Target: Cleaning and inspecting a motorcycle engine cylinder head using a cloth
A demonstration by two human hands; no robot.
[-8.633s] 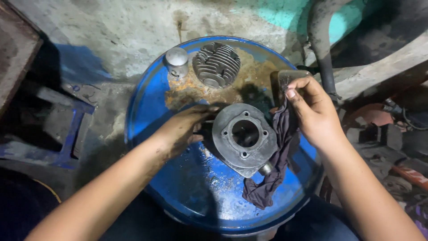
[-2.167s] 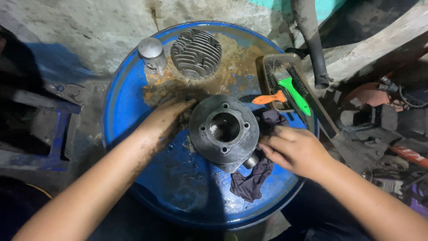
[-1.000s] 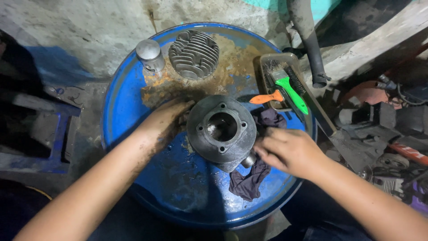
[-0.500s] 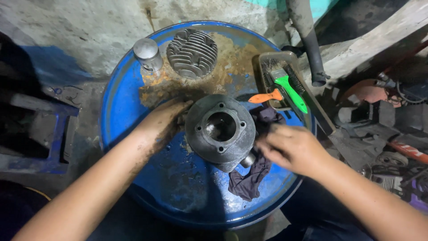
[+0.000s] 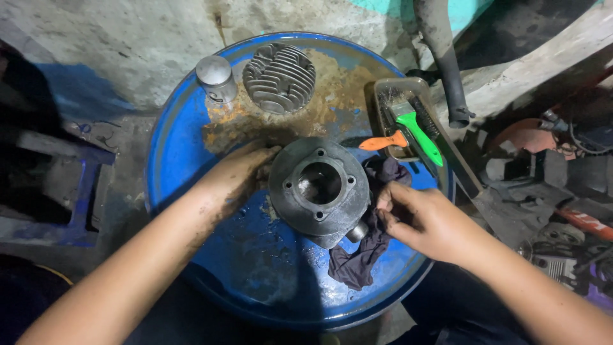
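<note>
A grey engine cylinder block (image 5: 319, 190) with a round bore stands on the blue drum top (image 5: 185, 147). My left hand (image 5: 237, 174) presses against its left side, holding it steady. My right hand (image 5: 418, 218) pinches a dark purple rag (image 5: 357, 262) against the cylinder's right side near a small port. The rag drapes down onto the drum lid.
A finned cylinder head (image 5: 280, 77) and a silver piston (image 5: 216, 78) sit at the drum's far rim on a rusty patch. A metal tray (image 5: 408, 121) at right holds a green-handled brush (image 5: 421, 137) and an orange-handled tool (image 5: 383, 142). Engine parts and a dark pipe (image 5: 444, 64) clutter the right.
My right hand, earlier raised with the rag hanging, has dropped to the cylinder's right side and keeps rubbing there. The left hand stays on the cylinder.
</note>
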